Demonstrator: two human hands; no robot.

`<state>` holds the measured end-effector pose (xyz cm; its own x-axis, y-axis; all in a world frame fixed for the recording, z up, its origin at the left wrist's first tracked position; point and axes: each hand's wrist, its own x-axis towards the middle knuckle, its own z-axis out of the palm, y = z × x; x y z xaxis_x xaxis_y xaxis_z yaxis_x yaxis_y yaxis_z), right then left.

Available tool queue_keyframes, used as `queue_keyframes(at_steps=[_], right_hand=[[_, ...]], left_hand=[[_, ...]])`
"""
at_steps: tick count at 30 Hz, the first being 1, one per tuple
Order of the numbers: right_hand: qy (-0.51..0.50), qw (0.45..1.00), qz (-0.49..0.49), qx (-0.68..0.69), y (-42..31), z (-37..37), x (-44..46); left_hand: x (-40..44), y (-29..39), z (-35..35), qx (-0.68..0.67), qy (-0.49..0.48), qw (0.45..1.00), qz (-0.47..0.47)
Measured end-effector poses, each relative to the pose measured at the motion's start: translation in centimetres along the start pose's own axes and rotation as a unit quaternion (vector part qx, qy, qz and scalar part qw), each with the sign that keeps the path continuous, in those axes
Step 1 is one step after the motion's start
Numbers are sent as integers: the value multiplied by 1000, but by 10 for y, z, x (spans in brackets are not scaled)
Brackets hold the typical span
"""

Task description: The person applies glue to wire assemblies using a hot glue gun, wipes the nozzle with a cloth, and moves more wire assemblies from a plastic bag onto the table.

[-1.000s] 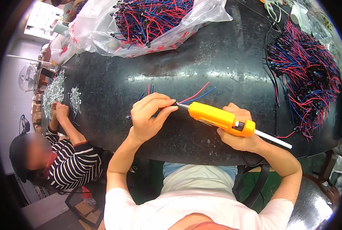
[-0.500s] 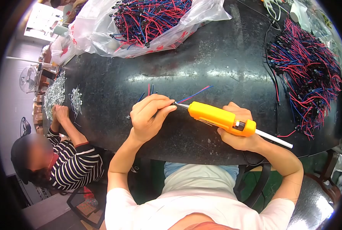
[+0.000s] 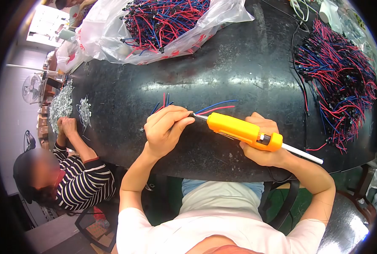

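Dark surface point(image 3: 239, 63) is sitting below; left hand point(image 3: 164, 129) is pinching a black part point(image 3: 191, 114) tight, likely steadying it at the nozzle point(image 3: 201, 116); right hand point(image 3: 264, 156) is wrapping firmly around the glue gun point(image 3: 235, 127).

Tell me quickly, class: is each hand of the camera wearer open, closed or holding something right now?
Left hand: closed, pinching a small black part with red and blue wires.
Right hand: closed around a yellow hot glue gun.

unreadable red print point(image 3: 200, 39) on plastic bag point(image 3: 104, 38)
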<state>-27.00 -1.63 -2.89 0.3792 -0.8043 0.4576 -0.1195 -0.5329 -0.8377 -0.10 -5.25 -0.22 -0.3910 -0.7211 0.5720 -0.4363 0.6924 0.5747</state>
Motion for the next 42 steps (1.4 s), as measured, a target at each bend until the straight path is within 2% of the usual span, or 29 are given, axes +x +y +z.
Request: queue_keyframes(at_steps=[31, 37, 42], right_hand=[[-5, 1000, -6, -14, 1, 1, -3], [-14, 999, -13, 28, 1, -2, -1], [-9, 999, 22, 29, -1, 1, 0]], left_hand=[[-3, 2, 1, -24, 1, 999, -27], [-5, -2, 0, -32, 15, 999, -37], [-4, -2, -1, -39, 19, 998, -40]])
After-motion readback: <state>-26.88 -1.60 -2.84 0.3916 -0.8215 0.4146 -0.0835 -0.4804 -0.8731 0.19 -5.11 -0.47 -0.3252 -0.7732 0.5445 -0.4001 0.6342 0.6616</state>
